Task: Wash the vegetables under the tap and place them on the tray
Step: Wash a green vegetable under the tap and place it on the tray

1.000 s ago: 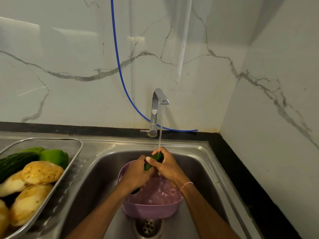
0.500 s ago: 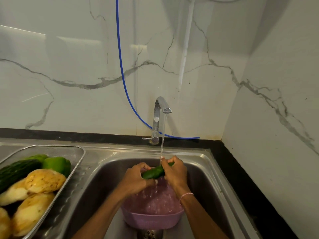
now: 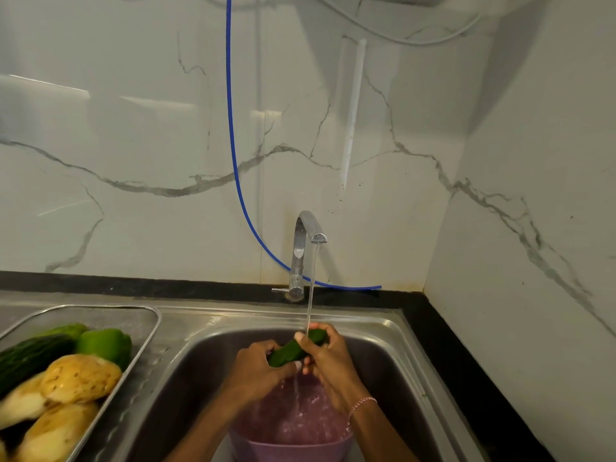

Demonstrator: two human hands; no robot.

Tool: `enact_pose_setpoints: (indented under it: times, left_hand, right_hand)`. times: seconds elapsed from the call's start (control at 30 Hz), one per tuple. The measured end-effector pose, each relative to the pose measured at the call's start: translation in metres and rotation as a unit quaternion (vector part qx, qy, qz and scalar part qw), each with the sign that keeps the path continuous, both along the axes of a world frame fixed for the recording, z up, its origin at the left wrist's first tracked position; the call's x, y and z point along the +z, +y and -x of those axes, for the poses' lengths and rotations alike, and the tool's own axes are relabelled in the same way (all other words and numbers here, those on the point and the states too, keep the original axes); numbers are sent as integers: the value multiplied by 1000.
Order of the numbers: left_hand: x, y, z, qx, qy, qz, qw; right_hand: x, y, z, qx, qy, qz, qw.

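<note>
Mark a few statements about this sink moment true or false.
1. The left hand and right hand both grip the cucumber under water running from the tap. True.
2. The purple bowl stands on the tray. False: it sits in the sink, below the hands.
3. A green pepper lies in the tray. True.
4. The right wrist is bare. False: it wears a beaded bracelet.
5. The tray is to the right of the sink. False: it is to the left.
</note>
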State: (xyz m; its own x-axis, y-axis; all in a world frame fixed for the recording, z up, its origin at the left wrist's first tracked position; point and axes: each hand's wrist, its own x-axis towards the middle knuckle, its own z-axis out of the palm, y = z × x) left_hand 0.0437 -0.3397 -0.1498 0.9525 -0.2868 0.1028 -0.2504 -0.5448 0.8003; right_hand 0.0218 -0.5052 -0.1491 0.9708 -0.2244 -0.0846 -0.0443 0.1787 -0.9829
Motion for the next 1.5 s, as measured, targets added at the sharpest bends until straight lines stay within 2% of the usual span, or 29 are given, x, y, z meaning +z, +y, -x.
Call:
enact_pose_setpoints:
  times: [0.17, 0.3, 0.4, 0.47, 0.53, 0.6, 0.7, 0.87, 1.07, 1.13, 1.2, 1.3, 1.4, 1.43, 1.5]
  left_hand:
    - [4, -3, 3, -5, 5, -1, 1000]
    - [10, -7, 4, 8, -26, -73, 997]
    - [7, -7, 5, 22, -69, -126, 989]
    - [4, -5, 6, 37, -95, -146, 984]
    - [-1, -6, 5, 17, -56, -108, 992]
    - [-8, -7, 2, -47, 10, -51, 998]
    - [-13, -2, 2, -123, 43, -18, 991]
    - [-6, -2, 4, -146, 55, 27, 987]
    - [5, -15, 9, -96, 44, 73, 992]
    - [13, -18, 11, -58, 40, 96, 993]
    - [17, -18, 11, -11, 72, 123, 990]
    - [16, -11, 7, 22, 96, 141, 985]
    - [13, -8, 5, 29, 86, 108, 990]
    - [12, -7, 5, 23, 78, 71, 994]
    - [9, -3, 4, 18, 51, -64, 996]
  right_hand:
    - [-1, 2, -3, -23, 10, 84, 996]
    - [-2, 1, -12, -145, 35, 164, 975]
    - [1, 0, -7, -148, 64, 116, 980]
    - [2, 2, -3, -90, 67, 25, 993]
    - [2, 8, 0, -23, 60, -54, 996]
    - [1, 15, 0, 15, 47, -64, 997]
    - [-2, 22, -1, 8, 30, -61, 998]
    - [-5, 23, -4, -44, 26, -151, 987]
    - [2, 23, 2, -50, 5, -170, 984]
    - [8, 23, 6, -21, 0, -209, 978]
    - [11, 24, 9, 16, -3, -232, 973]
    - [12, 29, 13, 65, -11, -225, 972]
    - [13, 31, 12, 75, -7, -216, 973]
    - [12, 32, 10, 69, -5, -199, 978]
    - [7, 34, 6, 29, 6, -103, 994]
